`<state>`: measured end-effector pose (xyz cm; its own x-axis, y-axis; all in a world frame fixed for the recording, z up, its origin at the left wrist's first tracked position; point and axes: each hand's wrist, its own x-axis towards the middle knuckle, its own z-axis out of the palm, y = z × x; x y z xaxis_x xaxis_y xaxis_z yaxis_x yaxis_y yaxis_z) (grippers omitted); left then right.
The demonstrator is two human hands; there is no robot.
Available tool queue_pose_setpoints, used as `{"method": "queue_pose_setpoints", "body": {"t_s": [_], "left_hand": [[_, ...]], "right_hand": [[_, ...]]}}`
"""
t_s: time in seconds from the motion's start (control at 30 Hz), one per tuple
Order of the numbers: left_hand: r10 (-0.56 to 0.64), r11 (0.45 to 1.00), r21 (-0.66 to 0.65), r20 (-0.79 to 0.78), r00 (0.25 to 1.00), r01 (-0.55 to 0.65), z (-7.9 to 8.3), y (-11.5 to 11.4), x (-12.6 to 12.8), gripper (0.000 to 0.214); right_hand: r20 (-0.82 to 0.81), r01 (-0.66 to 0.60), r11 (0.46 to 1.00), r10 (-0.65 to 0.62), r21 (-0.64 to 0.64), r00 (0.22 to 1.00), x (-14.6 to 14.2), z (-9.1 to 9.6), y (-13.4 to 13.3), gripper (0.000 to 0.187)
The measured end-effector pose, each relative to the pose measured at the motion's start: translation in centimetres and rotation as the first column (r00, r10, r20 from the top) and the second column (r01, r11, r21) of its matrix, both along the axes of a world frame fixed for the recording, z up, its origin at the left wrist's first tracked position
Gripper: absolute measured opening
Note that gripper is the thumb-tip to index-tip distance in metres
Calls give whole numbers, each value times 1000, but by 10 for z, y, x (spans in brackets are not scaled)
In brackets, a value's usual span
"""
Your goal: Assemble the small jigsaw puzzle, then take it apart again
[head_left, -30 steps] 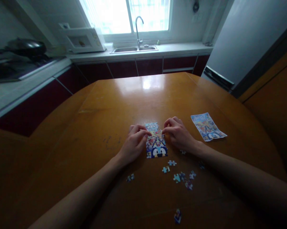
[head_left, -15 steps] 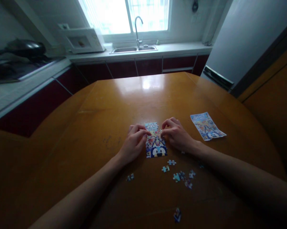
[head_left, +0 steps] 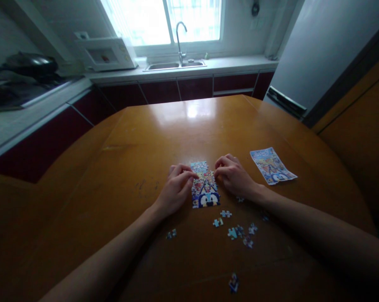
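Note:
A partly assembled jigsaw puzzle (head_left: 209, 199) lies flat on the wooden table, showing a blue cartoon dog's face at its near end. My left hand (head_left: 177, 186) rests at its left edge, fingers bent and the index fingertip on the pieces, holding it. Just off the puzzle's right edge is my right hand (head_left: 231, 174), its fingers curled together; whatever may be between them is hidden. Several loose puzzle pieces (head_left: 232, 233) are scattered on the near side. One piece (head_left: 171, 234) lies apart at the left, another (head_left: 233, 283) closest to me.
A printed picture sheet (head_left: 271, 164) with the same dog lies right of my right hand. The round table (head_left: 164, 126) fills the foreground. Beyond stand a counter with a sink (head_left: 164, 66), a microwave (head_left: 105, 54), a stove with a wok (head_left: 30, 65) and a fridge (head_left: 318, 54).
My right hand has drawn slightly to the right, off the puzzle's edge. My left hand keeps its place on the puzzle. The view has shifted a little.

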<state>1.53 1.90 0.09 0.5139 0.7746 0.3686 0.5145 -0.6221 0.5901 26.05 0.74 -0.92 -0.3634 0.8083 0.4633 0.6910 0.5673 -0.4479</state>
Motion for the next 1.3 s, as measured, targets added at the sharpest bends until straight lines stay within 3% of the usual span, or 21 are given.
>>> {"method": "queue_pose_setpoints", "body": {"t_s": [0.33,0.5,0.6,0.73,0.8,0.9,1.3], "left_hand": [[3,1000,-3,-3,1000,-3,-1,0,-1,23],[9,1000,1,-7,1000,-9,-1,1,-1,24],[10,1000,6,-6,1000,-10,-1,1,0,24],[14,1000,9,0,1000,-14,-1,0,0,23],[17,1000,2,-1,1000,-17,0,-1,0,24],[13,1000,-2,-4,1000,-13,0,-1,0,24],[7,1000,0,-10,1000,-7,0,0,-1,23]], "right_hand": [[-68,56,998,-54,34,996,5,2,2,23],[-79,60,994,-53,92,996,14,24,-1,20],[-11,-41,996,42,76,999,17,46,-13,18],[172,-318,942,333,-109,927,14,62,-39,16],[216,-407,889,448,-209,868,13,60,-51,14],[206,-436,856,496,-277,844,13,51,-61,14],[183,-290,924,339,-250,923,27,32,-59,7]]}}
